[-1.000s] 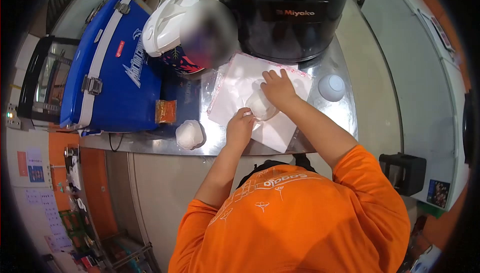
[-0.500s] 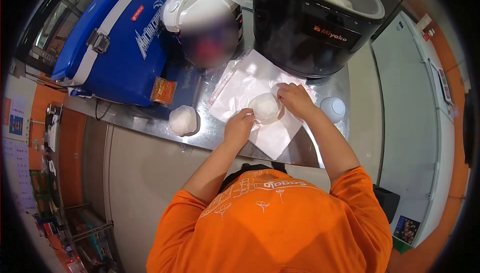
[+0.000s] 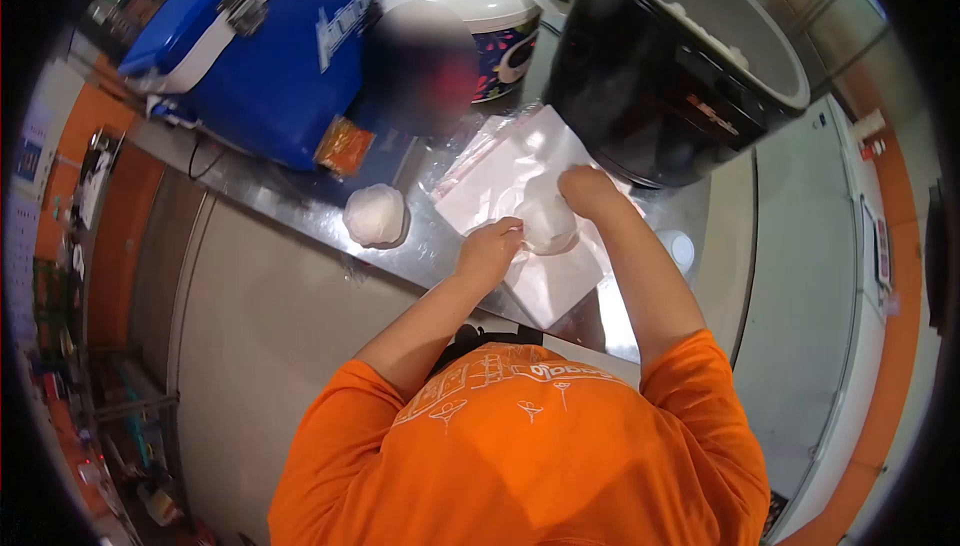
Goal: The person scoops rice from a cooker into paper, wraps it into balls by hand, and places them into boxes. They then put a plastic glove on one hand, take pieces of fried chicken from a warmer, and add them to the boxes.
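Note:
A rounded white mound of rice [image 3: 548, 228], apparently under thin paper, rests on a stack of glossy white wrapping paper [image 3: 552, 291]. At the mound's left side, my left hand [image 3: 490, 249] pinches the edge of the paper. My right hand [image 3: 592, 193] is closed at the upper right of the mound, gripping a lifted part of the sheet; its fingertips are partly hidden. To the left sits a round, white wrapped bundle [image 3: 375, 214], apart from both hands. A small white bowl [image 3: 677, 247] lies beyond my right forearm.
A large black rice cooker [image 3: 640, 76] holding rice stands behind the paper on the metal table [image 3: 420, 246]. Left of it are a smaller white-lidded cooker [image 3: 510, 56], a blue cooler box [image 3: 260, 86] and an orange packet [image 3: 344, 146]. A white chest freezer [image 3: 810, 276] stands at the right.
My right hand has closed further and draws part of the paper up beside the mound. My left hand stays at the mound's left edge. The whole view has tilted and shifted slightly.

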The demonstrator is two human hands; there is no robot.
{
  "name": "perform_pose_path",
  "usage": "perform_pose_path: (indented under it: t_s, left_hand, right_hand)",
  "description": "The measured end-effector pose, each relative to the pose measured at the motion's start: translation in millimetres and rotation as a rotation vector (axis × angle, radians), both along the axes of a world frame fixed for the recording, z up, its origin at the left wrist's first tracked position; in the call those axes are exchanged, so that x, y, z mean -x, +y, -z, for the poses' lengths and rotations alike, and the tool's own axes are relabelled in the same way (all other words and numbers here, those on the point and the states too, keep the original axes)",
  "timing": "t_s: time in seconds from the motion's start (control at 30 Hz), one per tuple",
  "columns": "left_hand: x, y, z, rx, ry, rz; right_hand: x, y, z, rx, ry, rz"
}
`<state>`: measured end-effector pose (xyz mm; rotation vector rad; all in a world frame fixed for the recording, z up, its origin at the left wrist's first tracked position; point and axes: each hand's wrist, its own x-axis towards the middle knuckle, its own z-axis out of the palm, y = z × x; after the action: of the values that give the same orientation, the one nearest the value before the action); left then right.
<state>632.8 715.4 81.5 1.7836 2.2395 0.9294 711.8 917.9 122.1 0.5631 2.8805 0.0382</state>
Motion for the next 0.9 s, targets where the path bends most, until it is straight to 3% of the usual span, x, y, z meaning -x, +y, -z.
perform_pose_path:
  t_s: [0.13,0.33,0.53,0.8,0.9]
  left_hand:
    - [0.1,-2.2,7.3,-0.084,0.025,-0.016]
    - [-0.7,-1.3,20.1,-0.036,-0.123,-0.047]
    - [-10.8,-1.2,9.3,-0.311,-0.214,-0.182]
    - [19.6,-10.3,-77.1,-0.458,0.280,0.041]
    - [24.3,-26.3,-124.7,-0.560,0.323,0.113]
  right_hand:
    - [-17.0,-15.3,-6.9,0.266,-0.022,0.197]
    - [-54.3,-31.0,6.3,0.875,0.578,0.082]
    - [-34.4,-93.9,-15.6,0.724,0.879,0.412]
    - [-44.7,-83.5,-67.4,1.002,0.846,0.493]
    - [-44.9,-89.1,-74.0,1.812,0.961,0.606]
